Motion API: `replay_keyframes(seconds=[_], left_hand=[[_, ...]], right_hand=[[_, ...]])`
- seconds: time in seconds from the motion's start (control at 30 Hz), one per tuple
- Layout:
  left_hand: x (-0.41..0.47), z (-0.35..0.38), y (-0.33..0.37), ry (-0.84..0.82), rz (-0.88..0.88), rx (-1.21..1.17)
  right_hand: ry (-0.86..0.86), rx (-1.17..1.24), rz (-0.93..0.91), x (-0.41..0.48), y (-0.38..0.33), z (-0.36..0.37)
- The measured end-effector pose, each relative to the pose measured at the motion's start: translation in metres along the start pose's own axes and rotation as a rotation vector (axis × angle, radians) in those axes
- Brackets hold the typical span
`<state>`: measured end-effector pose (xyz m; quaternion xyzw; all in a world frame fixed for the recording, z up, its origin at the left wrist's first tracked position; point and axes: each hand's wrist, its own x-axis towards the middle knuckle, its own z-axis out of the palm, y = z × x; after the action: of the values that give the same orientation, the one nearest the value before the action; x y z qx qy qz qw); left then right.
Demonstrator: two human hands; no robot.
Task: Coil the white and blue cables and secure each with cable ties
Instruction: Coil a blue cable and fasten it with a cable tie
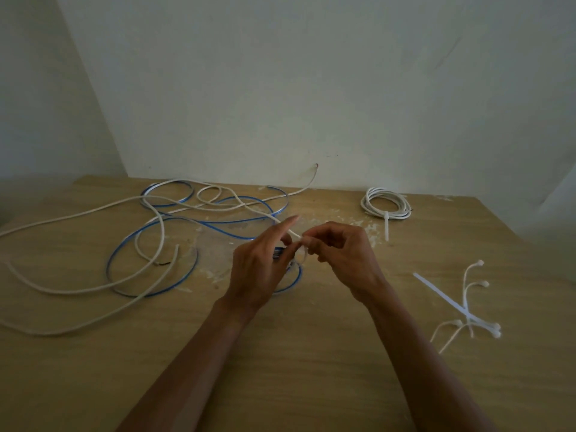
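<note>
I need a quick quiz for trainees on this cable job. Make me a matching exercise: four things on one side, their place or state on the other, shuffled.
Things
1. coiled white cable
2. blue cable
3. spare cable ties
4. right hand

Place or state
A. lying free at the right of the table
B. pinching a cable tie in the middle
C. loose loops, left and middle
D. already bound, back right

Pairs: 1-D, 2-C, 3-A, 4-B

Scuffed wood table (311, 375) under my left hand (258, 269); pale wall (311, 73) beyond it; corner (90, 98) far left; light dim.
</note>
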<state>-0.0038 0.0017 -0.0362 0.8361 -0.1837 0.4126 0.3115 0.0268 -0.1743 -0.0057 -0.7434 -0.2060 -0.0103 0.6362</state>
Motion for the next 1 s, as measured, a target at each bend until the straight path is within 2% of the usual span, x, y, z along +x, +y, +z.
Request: replay_keyframes(seconds=[0.17, 0.27, 0.33, 0.43, 0.5, 0.63, 0.73, 0.8, 0.9, 0.93, 1.0], left_hand=[[0.009, 0.002, -0.003, -0.073, -0.061, -0.19], [0.008, 0.0, 0.002, -0.07, -0.246, -0.32], [0.009, -0.001, 0.006, -0.072, -0.368, -0.38], [0.011, -0.002, 0.009, -0.109, -0.414, -0.415], [0.01, -0.003, 0.006, -0.168, -0.422, -0.429], [0.009, 0.003, 0.007, -0.275, -0.403, -0.41], [0.008, 0.011, 0.012, -0.286, -0.393, -0.448], [0.004, 0.013, 0.008, -0.261, -0.448, -0.48], [-0.003, 0.01, -0.002, -0.209, -0.537, -0.53], [-0.003, 0.009, -0.003, -0.206, -0.545, -0.538], [-0.001, 0.009, -0.001, -0.211, -0.543, -0.549]], right_hand=[[0.133, -0.172, -0.126, 0.005, 0.008, 0.001], [0.219, -0.317, -0.231, 0.006, 0.01, 0.006], [0.231, -0.345, -0.275, 0.004, 0.011, 0.009], [0.197, -0.364, -0.283, 0.002, 0.013, 0.014], [0.196, -0.312, -0.23, 0.005, 0.014, 0.01], [0.413, -0.054, -0.113, 0.012, 0.009, -0.012], [0.5, 0.03, -0.134, 0.012, 0.007, -0.008], [0.459, 0.028, -0.129, 0.011, 0.008, -0.003], [0.199, 0.005, -0.029, 0.008, 0.011, 0.004], [0.126, -0.05, -0.033, 0.006, 0.014, 0.008], [0.091, -0.149, -0.094, 0.005, 0.018, 0.014]])
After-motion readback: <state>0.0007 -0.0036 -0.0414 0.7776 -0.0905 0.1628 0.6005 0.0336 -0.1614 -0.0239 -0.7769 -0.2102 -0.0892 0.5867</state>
